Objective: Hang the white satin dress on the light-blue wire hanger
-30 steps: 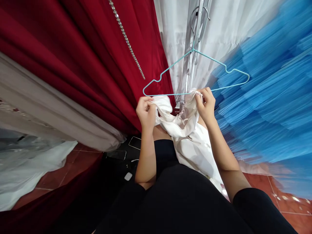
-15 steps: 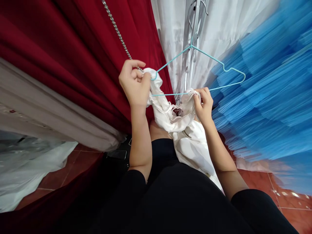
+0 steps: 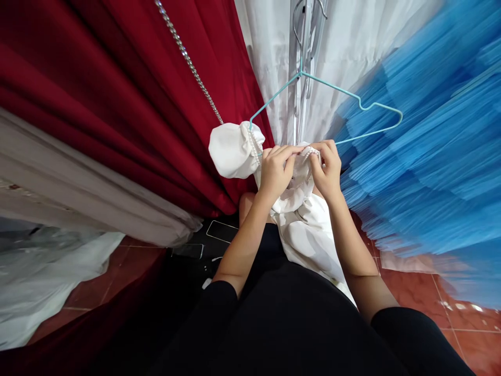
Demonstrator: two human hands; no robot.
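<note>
A light-blue hanger [image 3: 331, 87] hangs from a metal rack, its right end bare. One puffy sleeve of a white garment [image 3: 233, 151] with beaded trim sits over its left end, and the rest of the cloth drapes down in front of my body. My left hand [image 3: 276, 169] is closed on the garment's beaded neckline, near the hanger's lower bar. Close beside it, my right hand [image 3: 326, 167] pinches the beaded edge at the right part of the garment. Fingertips of both hands almost meet.
Dark red cloth [image 3: 188, 130] hangs at left with a beaded chain [image 3: 190, 60] before it. White cloth [image 3: 356, 36] hangs behind the metal rack [image 3: 299, 104]. Blue tulle [image 3: 426, 156] fills the right side. Phone-like objects [image 3: 223, 231] lie low at left, above a red tiled floor [image 3: 418, 292].
My left hand has left the hanger's left end and moved right and down to the neckline. The white sleeve now hangs over that end. My right hand has stayed in place.
</note>
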